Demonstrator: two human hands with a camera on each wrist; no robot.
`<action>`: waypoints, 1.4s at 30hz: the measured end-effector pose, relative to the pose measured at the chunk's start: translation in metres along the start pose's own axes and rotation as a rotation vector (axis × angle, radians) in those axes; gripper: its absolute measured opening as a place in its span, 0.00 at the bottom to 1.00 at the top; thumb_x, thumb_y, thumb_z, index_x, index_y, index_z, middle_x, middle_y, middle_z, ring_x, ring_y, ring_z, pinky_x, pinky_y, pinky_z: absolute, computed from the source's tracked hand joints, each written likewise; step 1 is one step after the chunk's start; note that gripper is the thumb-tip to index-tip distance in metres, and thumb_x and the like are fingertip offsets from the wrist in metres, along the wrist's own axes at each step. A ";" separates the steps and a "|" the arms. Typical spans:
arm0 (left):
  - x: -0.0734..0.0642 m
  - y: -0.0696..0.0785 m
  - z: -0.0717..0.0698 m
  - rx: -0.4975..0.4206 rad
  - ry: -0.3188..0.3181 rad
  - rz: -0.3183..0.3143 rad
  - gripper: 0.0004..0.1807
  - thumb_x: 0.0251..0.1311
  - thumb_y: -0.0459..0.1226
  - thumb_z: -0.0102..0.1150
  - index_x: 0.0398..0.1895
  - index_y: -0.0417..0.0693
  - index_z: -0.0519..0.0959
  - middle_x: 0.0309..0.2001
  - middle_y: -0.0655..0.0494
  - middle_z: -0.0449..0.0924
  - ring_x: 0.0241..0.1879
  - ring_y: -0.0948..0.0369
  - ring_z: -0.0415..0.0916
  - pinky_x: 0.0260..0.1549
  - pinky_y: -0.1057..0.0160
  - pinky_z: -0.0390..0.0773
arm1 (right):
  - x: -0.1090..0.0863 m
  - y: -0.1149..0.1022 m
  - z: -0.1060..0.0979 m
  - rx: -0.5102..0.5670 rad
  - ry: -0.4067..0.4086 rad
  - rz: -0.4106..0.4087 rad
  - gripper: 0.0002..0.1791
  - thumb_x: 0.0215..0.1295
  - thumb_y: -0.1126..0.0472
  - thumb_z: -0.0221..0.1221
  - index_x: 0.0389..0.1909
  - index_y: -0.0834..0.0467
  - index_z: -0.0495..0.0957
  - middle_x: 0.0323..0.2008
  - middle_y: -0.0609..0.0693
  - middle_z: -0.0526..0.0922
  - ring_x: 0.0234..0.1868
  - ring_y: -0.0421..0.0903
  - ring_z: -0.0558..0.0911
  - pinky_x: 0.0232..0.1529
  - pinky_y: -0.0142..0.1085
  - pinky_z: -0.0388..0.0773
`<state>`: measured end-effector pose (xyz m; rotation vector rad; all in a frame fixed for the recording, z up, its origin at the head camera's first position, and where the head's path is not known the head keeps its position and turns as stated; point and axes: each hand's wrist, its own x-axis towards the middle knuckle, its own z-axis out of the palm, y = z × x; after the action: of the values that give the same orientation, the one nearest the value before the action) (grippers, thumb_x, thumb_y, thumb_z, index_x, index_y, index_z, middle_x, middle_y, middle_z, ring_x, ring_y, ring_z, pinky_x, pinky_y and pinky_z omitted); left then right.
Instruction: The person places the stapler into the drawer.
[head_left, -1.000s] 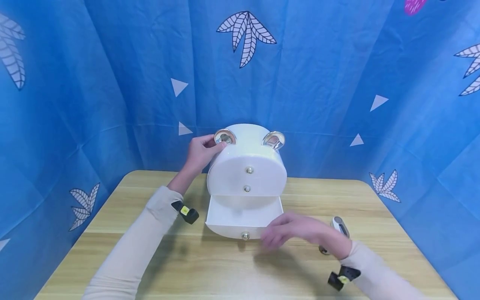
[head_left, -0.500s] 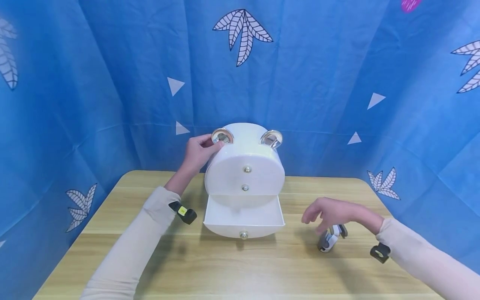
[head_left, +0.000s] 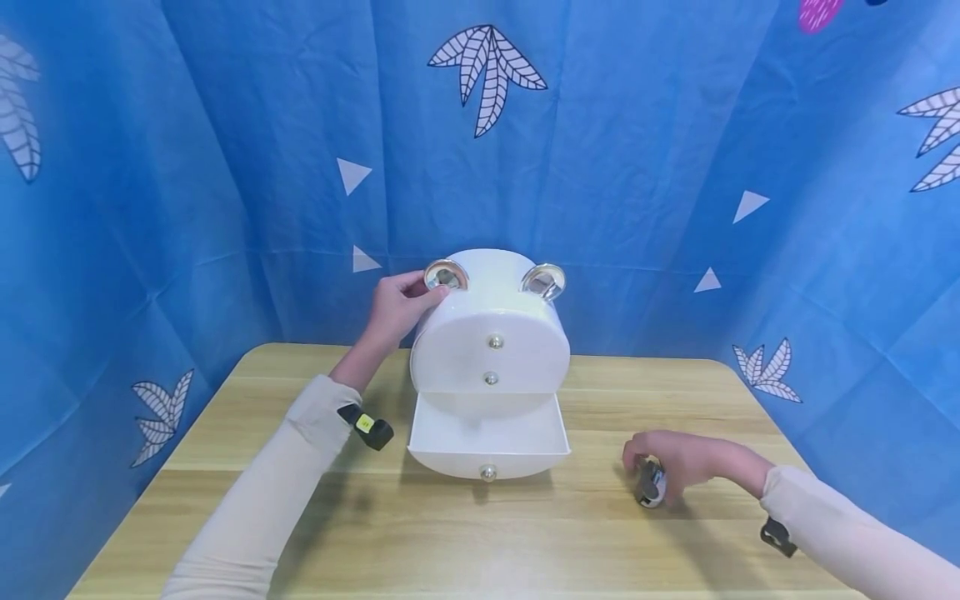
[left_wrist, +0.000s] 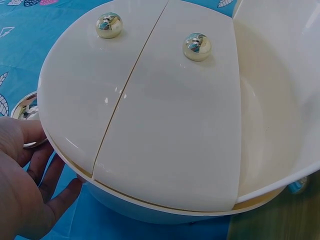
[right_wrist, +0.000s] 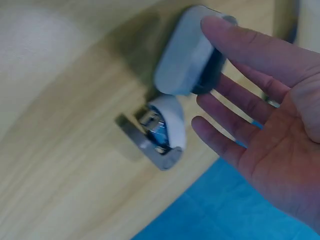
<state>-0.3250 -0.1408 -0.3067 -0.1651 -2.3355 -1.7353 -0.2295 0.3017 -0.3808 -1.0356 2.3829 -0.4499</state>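
Grey and white, the rounded case (right_wrist: 182, 55) is beside a hinged gadget (right_wrist: 174, 125) at the table's (head_left: 525, 533) right, and down goes the right hand (head_left: 678, 458), half a second ago hovering, now around it! Thumb (right_wrist: 240, 40) seemingly touching, so contact looks made; whether gripped, I can't tell. Farther back, white organiser (head_left: 453, 358), drawer (head_left: 487, 425) still out, left hand (head_left: 396, 310) pinching its silver ear (head_left: 446, 272).

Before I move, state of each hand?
Left hand: holding the left ear of the box.
Right hand: at the grey block; grip can't be told.
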 end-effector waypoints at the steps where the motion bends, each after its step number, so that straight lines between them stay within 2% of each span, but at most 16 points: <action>1: 0.000 0.000 0.000 0.001 0.000 0.001 0.22 0.63 0.41 0.70 0.58 0.44 0.83 0.45 0.41 0.86 0.42 0.59 0.79 0.37 0.73 0.80 | -0.001 0.001 0.002 -0.006 0.010 -0.014 0.32 0.34 0.75 0.76 0.45 0.55 0.78 0.43 0.46 0.81 0.45 0.40 0.79 0.46 0.36 0.81; 3: -0.001 0.001 0.000 0.006 -0.002 0.006 0.21 0.63 0.41 0.69 0.58 0.43 0.83 0.46 0.41 0.86 0.43 0.58 0.79 0.37 0.73 0.81 | -0.002 0.004 0.006 -0.018 0.032 -0.041 0.31 0.35 0.76 0.76 0.44 0.56 0.78 0.41 0.46 0.81 0.43 0.40 0.79 0.44 0.36 0.81; 8: -0.001 0.001 0.000 0.009 -0.006 0.009 0.22 0.64 0.41 0.69 0.59 0.43 0.83 0.47 0.41 0.86 0.44 0.58 0.80 0.38 0.72 0.81 | -0.002 0.006 0.009 -0.029 0.062 -0.049 0.29 0.36 0.80 0.70 0.43 0.56 0.79 0.39 0.46 0.80 0.40 0.39 0.78 0.39 0.35 0.80; 14: 0.000 0.000 0.000 0.012 -0.003 0.002 0.22 0.64 0.42 0.69 0.59 0.44 0.83 0.47 0.42 0.85 0.44 0.58 0.79 0.39 0.71 0.81 | 0.002 0.008 0.005 -0.002 0.053 -0.045 0.23 0.39 0.75 0.71 0.40 0.57 0.80 0.38 0.45 0.83 0.39 0.38 0.79 0.39 0.35 0.81; 20: 0.001 0.001 0.000 -0.004 0.004 0.002 0.22 0.63 0.42 0.70 0.58 0.44 0.83 0.45 0.43 0.86 0.43 0.59 0.80 0.37 0.72 0.81 | 0.010 0.004 -0.007 -0.009 0.063 -0.118 0.20 0.42 0.73 0.71 0.39 0.57 0.83 0.36 0.45 0.85 0.37 0.40 0.81 0.38 0.35 0.81; 25: 0.001 0.000 0.001 -0.012 0.001 -0.006 0.22 0.62 0.41 0.70 0.58 0.43 0.83 0.44 0.43 0.86 0.42 0.60 0.80 0.37 0.71 0.82 | 0.015 -0.019 -0.035 -0.001 0.093 -0.100 0.17 0.53 0.68 0.71 0.45 0.55 0.85 0.40 0.44 0.87 0.40 0.40 0.83 0.43 0.37 0.83; 32: -0.001 0.001 0.001 -0.003 -0.002 -0.002 0.21 0.63 0.41 0.69 0.57 0.43 0.84 0.42 0.44 0.85 0.41 0.60 0.79 0.36 0.72 0.81 | 0.029 -0.068 -0.079 -0.093 0.167 -0.110 0.14 0.60 0.64 0.71 0.48 0.55 0.87 0.41 0.44 0.88 0.41 0.38 0.83 0.46 0.40 0.85; 37: -0.001 0.002 0.001 -0.005 -0.007 0.002 0.21 0.63 0.41 0.69 0.57 0.43 0.84 0.43 0.43 0.85 0.41 0.60 0.79 0.35 0.72 0.80 | 0.047 -0.096 -0.086 -0.136 0.191 -0.085 0.14 0.60 0.64 0.71 0.48 0.55 0.87 0.41 0.44 0.89 0.40 0.39 0.85 0.46 0.39 0.86; 42: -0.002 0.002 0.000 0.000 -0.009 -0.008 0.21 0.63 0.42 0.69 0.57 0.43 0.84 0.45 0.42 0.86 0.44 0.58 0.80 0.39 0.70 0.82 | 0.061 -0.109 -0.081 -0.204 0.231 -0.091 0.14 0.57 0.65 0.73 0.45 0.57 0.88 0.42 0.45 0.90 0.41 0.42 0.87 0.45 0.40 0.86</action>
<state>-0.3229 -0.1404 -0.3056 -0.1640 -2.3458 -1.7418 -0.2471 0.1919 -0.2814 -1.2458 2.6374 -0.3823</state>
